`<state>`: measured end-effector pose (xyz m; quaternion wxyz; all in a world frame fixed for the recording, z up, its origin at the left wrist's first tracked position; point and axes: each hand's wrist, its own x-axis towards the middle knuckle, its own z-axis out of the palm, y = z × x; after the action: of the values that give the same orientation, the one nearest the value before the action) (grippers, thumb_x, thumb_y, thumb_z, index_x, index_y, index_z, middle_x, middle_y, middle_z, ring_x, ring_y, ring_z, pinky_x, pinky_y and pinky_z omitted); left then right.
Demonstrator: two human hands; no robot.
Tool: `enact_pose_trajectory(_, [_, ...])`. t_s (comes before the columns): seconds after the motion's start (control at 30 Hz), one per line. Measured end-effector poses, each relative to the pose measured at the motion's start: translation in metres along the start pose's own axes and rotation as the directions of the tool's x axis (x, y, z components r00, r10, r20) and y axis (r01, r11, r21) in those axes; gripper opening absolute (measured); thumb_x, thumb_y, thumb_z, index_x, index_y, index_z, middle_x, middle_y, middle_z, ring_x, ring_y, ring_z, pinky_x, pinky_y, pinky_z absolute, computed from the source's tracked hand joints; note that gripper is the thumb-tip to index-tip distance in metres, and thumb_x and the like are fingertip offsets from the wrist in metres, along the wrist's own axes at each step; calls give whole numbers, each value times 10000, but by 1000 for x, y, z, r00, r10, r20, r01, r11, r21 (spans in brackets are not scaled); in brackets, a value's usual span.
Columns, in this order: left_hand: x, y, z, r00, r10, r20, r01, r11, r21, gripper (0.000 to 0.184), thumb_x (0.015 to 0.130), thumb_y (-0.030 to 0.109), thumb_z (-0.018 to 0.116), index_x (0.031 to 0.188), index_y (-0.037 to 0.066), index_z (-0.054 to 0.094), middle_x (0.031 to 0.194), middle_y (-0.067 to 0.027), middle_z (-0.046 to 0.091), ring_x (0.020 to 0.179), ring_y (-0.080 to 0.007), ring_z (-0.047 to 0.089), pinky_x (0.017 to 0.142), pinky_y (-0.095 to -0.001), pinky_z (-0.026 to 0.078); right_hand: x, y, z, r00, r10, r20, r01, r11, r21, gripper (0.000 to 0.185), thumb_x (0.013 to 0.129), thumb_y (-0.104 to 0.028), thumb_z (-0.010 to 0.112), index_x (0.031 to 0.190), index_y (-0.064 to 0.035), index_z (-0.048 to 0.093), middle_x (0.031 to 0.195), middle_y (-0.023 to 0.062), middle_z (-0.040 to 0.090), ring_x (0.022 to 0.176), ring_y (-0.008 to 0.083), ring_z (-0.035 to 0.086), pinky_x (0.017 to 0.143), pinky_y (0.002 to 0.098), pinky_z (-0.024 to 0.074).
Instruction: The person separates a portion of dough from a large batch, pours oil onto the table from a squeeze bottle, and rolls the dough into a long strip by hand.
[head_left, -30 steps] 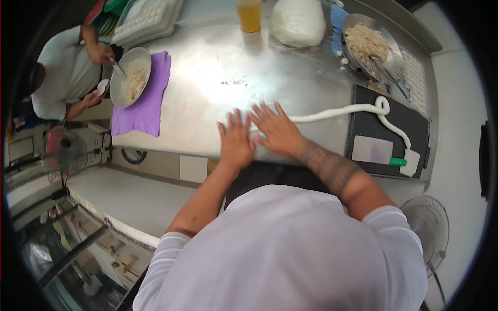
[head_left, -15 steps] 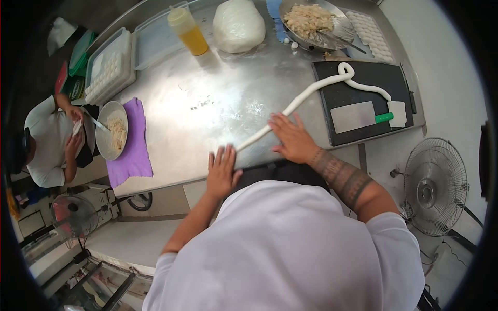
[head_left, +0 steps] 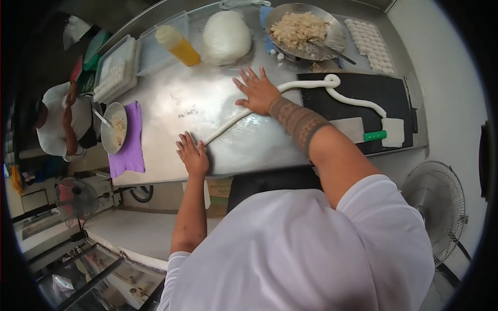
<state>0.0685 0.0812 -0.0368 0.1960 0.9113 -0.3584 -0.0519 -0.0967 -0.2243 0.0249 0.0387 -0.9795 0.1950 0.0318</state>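
Note:
A long white dough rope runs slantwise over the steel table and loops onto a black board at the right. My left hand, fingers spread, lies at the rope's lower left end. Farther up the rope, my right hand is flat with its fingers apart, its palm over the dough. On the board, the rope's other end reaches a white piece beside a flat metal scraper and a green handle.
At the back are a bottle of yellow liquid, a wrapped white mass, a bowl of filling and rows of white pieces. A co-worker stands left, beside another bowl on purple cloth.
The view has shifted. My hands have moved farther over the table, the right one up and left along the rope. The co-worker's hands have moved away from the bowl.

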Motion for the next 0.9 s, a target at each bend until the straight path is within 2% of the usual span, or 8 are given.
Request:
enact_pose_trajectory(0.23, [-108, 22, 7, 990, 115, -82, -119, 992, -42, 643, 1003, 272, 651, 1578, 69, 447, 1618, -190, 451, 1510, -431, 373, 1253, -581, 231, -186, 9, 27, 964, -257, -65, 265, 949, 172, 854, 1023, -604, 511, 1634, -37, 323, 1715, 178, 278, 1607, 328, 213, 1289, 620, 112])
enact_pose_trajectory(0.27, [-114, 25, 9, 991, 96, -91, -102, 993, -62, 651, 986, 238, 688, 1570, 66, 457, 1596, -190, 479, 1492, -426, 402, 1245, -566, 261, -196, 19, 17, 980, -171, -107, 188, 964, 187, 843, 1012, -563, 554, 1632, -39, 327, 1692, 183, 315, 1593, 329, 244, 1281, 621, 133])
enact_pose_trajectory(0.3, [-118, 38, 4, 974, 101, -203, -110, 993, -34, 662, 921, 123, 762, 1527, 55, 505, 1395, -171, 639, 1294, -390, 579, 1121, -499, 429, -204, 30, -3, 986, -83, -147, 112, 972, 205, 836, 1000, -522, 598, 1630, -41, 331, 1668, 187, 351, 1579, 331, 275, 1273, 622, 154])
enact_pose_trajectory(0.43, [-96, 46, -19, 999, -41, -22, 39, 997, -64, 548, 890, 104, 798, 1406, 51, 621, 1028, -155, 716, 914, -324, 681, 799, -423, 546, -217, 125, -34, 915, 290, -281, -218, 940, 263, 861, 926, -319, 760, 1631, -73, 331, 1444, 157, 558, 1349, 341, 529, 1168, 579, 323])
enact_pose_trajectory(0.57, [-59, 68, -65, 993, -85, -86, 66, 976, -206, 376, 894, 100, 793, 1257, 58, 703, 1019, -157, 721, 937, -288, 694, 803, -386, 545, -226, 177, -46, 916, 400, -35, -376, 886, 270, 768, 919, -269, 783, 1584, -135, 425, 1282, 143, 618, 1193, 322, 617, 1044, 519, 460])
enact_pose_trajectory(0.67, [-21, 90, -101, 987, -116, -108, 77, 946, -315, 222, 902, 122, 797, 1102, 48, 735, 997, -136, 738, 961, -286, 712, 834, -379, 549, -213, 176, -36, 923, 383, -41, -351, 881, 316, 676, 905, -245, 802, 1512, -143, 523, 1219, 163, 619, 1169, 343, 628, 987, 488, 516])
enact_pose_trajectory(0.73, [-10, 141, -131, 974, 71, -214, -119, 968, -222, 175, 919, 148, 792, 1038, 31, 740, 979, -138, 746, 948, -290, 730, 834, -382, 556, -199, 182, -22, 892, 445, -80, -387, 843, 373, 659, 884, -225, 819, 1481, -132, 554, 1206, 179, 627, 1161, 373, 630, 981, 479, 525])
enact_pose_trajectory(0.9, [6, 211, -182, 981, 116, -153, -142, 974, -174, 213, 938, 234, 787, 1010, 35, 763, 926, -131, 756, 818, -255, 743, 770, -360, 567, -182, 197, -12, 873, 456, -176, -337, 823, 458, 518, 835, -196, 848, 1303, -71, 666, 1117, 209, 708, 1089, 406, 681, 955, 480, 549])
